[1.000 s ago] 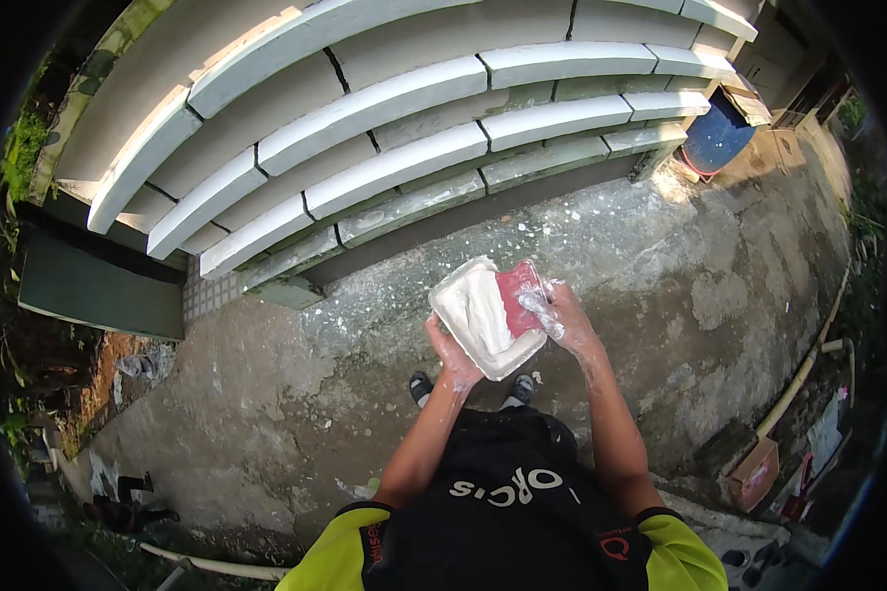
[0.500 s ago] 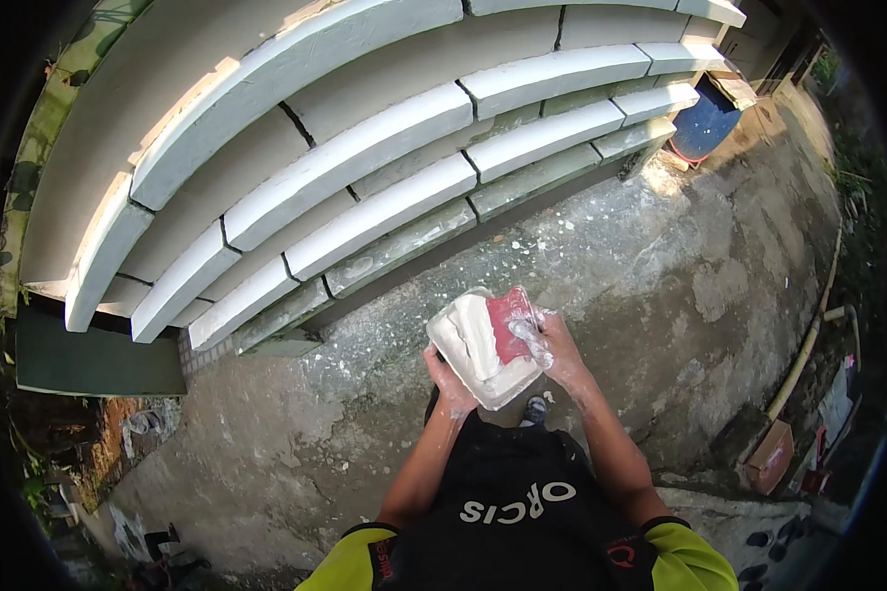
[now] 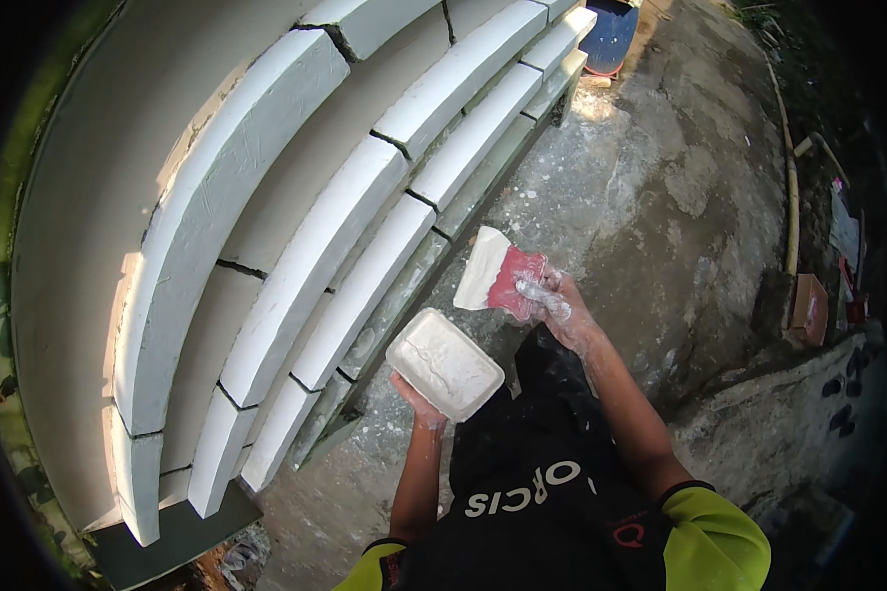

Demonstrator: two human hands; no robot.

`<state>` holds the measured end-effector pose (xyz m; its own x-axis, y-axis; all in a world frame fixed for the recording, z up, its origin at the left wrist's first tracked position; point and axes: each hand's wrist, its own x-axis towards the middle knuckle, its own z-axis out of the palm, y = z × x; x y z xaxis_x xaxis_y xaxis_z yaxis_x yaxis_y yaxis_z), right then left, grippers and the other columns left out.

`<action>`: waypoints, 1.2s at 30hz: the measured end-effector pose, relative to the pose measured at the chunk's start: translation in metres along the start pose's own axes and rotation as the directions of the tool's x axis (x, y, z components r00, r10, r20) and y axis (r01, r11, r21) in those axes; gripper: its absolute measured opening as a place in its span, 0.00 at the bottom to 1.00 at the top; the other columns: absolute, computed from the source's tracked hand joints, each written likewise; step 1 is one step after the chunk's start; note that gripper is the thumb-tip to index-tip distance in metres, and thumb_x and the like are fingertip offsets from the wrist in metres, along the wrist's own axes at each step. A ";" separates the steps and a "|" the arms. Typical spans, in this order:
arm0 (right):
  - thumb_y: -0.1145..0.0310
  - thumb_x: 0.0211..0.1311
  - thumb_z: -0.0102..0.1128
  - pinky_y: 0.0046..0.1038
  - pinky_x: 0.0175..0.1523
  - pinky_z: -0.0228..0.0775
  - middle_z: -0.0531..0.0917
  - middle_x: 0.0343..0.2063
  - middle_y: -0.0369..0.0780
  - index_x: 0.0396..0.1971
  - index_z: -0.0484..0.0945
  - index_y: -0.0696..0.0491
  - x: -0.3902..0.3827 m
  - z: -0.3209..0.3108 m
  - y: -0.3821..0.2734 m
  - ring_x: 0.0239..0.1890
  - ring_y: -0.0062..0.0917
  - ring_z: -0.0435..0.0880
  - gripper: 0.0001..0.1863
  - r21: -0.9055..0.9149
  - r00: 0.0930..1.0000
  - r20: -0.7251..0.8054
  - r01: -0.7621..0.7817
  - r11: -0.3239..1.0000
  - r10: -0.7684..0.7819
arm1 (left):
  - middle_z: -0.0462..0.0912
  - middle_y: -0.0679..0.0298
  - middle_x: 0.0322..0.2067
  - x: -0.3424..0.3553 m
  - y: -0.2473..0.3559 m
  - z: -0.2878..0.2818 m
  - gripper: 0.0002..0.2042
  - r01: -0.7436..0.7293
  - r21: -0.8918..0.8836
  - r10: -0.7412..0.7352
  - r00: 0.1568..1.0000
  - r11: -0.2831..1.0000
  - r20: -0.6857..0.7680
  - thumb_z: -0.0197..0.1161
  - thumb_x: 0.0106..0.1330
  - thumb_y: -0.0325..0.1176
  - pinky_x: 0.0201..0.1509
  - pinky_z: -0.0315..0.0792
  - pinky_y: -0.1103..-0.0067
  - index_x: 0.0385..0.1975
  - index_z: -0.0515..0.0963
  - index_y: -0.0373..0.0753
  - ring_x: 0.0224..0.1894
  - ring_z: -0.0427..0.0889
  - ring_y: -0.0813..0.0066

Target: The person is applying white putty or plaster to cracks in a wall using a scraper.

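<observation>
My left hand [image 3: 419, 399] is closed on the lower left side of a shallow, rounded rectangular tub [image 3: 445, 364] holding white paste. Just above and to the right of it, my right hand [image 3: 560, 307] grips a flat red putty scraper [image 3: 515, 281] by its near end. White paste [image 3: 482, 268] thickly covers the scraper's far left edge. The scraper is apart from the tub. White smears coat the fingers of my right hand. Most of my left fingers are hidden beneath the tub.
To the left curve several tiers of white slabs [image 3: 310, 266] with dark gaps between them. A blue barrel [image 3: 609, 37] stands past their far end. The concrete floor [image 3: 650, 187] is spotted with white. A cardboard box [image 3: 809, 308] and a pole [image 3: 790, 187] lie at right.
The scraper has come out of the tub, carrying paste on its edge, and my hands have moved apart. The view has turned, bringing the slabs closer on the left.
</observation>
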<state>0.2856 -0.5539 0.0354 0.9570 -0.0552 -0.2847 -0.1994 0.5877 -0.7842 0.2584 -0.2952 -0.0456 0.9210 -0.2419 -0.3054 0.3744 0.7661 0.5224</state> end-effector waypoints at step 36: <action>0.79 0.50 0.58 0.32 0.30 0.73 0.82 0.20 0.46 0.27 0.78 0.63 0.419 0.008 0.065 0.23 0.31 0.83 0.04 -0.740 0.823 -0.072 0.335 0.584 -0.563 | 0.63 0.56 0.61 0.041 -0.017 0.060 0.45 -0.378 -0.147 0.346 0.916 0.914 -0.202 0.48 0.52 0.73 0.55 0.61 0.36 0.66 0.54 0.50 0.56 0.70 0.45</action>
<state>0.6752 -0.5324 -0.1302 0.8849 -0.4346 0.1675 0.0481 -0.2724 -0.9610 0.2966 -0.3541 -0.0190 0.9517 0.1639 -0.2596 -0.0216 0.8793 0.4757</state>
